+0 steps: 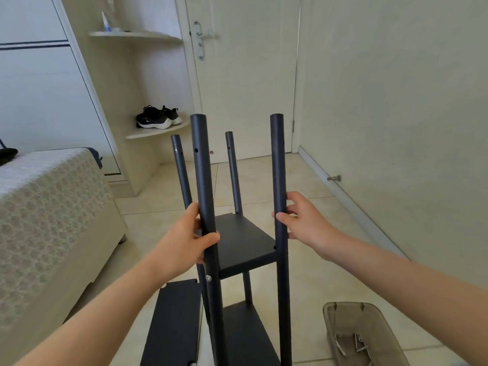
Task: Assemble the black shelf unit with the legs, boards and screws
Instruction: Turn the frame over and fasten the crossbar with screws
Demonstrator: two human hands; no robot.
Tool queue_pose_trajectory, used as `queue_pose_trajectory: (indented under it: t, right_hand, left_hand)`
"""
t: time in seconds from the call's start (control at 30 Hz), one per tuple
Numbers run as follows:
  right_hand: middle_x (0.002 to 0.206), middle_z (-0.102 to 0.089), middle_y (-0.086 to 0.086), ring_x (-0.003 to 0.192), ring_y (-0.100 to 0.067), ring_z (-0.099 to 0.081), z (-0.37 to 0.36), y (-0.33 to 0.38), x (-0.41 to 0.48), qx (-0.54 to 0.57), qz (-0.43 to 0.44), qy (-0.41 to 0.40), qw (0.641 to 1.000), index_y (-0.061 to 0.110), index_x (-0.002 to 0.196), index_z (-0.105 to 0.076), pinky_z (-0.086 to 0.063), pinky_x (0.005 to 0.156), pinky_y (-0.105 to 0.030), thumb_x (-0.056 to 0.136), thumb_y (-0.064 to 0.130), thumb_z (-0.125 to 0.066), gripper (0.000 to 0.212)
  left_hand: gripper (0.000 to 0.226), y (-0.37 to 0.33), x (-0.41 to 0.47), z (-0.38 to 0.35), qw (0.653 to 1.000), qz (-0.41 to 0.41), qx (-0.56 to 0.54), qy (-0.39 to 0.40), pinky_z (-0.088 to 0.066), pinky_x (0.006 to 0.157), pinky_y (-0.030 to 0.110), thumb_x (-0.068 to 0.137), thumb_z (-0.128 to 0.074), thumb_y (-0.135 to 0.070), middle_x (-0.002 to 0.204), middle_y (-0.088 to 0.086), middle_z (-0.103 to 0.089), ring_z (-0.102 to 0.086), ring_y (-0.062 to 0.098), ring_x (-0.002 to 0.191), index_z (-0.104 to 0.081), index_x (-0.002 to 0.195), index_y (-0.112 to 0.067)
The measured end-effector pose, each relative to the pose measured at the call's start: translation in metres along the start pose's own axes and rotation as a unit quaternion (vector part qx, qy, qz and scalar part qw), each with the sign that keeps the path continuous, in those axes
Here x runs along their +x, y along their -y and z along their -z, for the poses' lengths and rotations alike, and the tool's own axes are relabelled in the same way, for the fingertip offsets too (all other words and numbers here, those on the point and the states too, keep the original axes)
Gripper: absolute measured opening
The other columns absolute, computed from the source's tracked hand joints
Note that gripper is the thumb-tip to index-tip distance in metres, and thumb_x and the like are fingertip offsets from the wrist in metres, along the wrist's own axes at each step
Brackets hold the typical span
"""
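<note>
- Head-camera view: a person steadies a half-built black shelf unit (237,260) standing on a tiled floor (311,273), one hand on each near leg.
- Left hand (184,241) grasps the near left leg (202,167), thumb across its front and fingers wrapped behind.
- Right hand (301,220) grasps the near right leg (278,167), thumb in front, fingers curled round the far side.
- Between the hands and slightly beyond them sits the upper board (243,239); the lower board (245,334) lies below it.
- Two far legs (233,173) rise beyond the hands.
- A silver screw (208,278) shows in the left leg just under the left hand.
- A loose black board (171,326) lies on the floor beneath the left forearm.
- A clear plastic tray (340,320) holding metal hardware (359,342) sits below the right forearm.
</note>
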State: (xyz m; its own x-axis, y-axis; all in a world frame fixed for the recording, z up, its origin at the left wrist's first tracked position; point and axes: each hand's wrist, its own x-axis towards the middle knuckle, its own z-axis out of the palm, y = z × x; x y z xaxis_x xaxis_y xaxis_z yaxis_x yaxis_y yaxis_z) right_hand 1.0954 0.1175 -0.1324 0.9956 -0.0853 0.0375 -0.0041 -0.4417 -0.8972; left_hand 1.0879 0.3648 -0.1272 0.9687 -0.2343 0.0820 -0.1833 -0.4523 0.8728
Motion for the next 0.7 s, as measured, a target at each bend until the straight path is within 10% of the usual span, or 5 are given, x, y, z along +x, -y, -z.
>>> queue_pose_trajectory:
  t: [0.27, 0.43, 0.7]
  right_hand:
    - [0.123, -0.060, -0.003, 0.109, -0.021, -0.061, -0.012, -0.005, -0.004, -0.006, 0.022, 0.029, 0.999, 0.027, 0.131, -0.039, -0.055, 0.094, -0.044, 0.098, 0.015, -0.058, 0.040]
    - [0.120, -0.060, -0.002, 0.103, -0.019, -0.064, -0.013, -0.009, -0.007, -0.004, 0.039, 0.064, 0.997, 0.028, 0.125, -0.042, -0.060, 0.081, -0.032, 0.096, 0.015, -0.061, 0.037]
    - [0.113, -0.061, -0.001, 0.096, -0.017, -0.067, -0.016, -0.009, -0.014, -0.013, 0.056, 0.123, 0.991, 0.026, 0.126, -0.044, -0.061, 0.077, -0.027, 0.094, 0.016, -0.065, 0.039]
  left_hand:
    - [0.041, 0.025, 0.001, 0.007, 0.998, 0.022, 0.038, -0.038, -0.058, 0.063, 0.018, 0.098, -0.062, -0.011, 0.121, -0.002, -0.061, -0.070, 0.015, 0.092, -0.040, 0.121, -0.037]
    - [0.041, 0.037, 0.004, 0.016, 0.992, 0.037, 0.105, -0.056, -0.062, 0.082, 0.044, 0.097, -0.064, -0.013, 0.108, -0.008, -0.065, -0.071, 0.018, 0.092, -0.040, 0.121, -0.036]
    - [0.043, 0.046, 0.005, 0.022, 0.973, 0.076, 0.207, -0.064, -0.050, 0.083, 0.029, 0.096, -0.066, -0.016, 0.109, -0.006, -0.066, -0.067, 0.016, 0.092, -0.042, 0.129, -0.025]
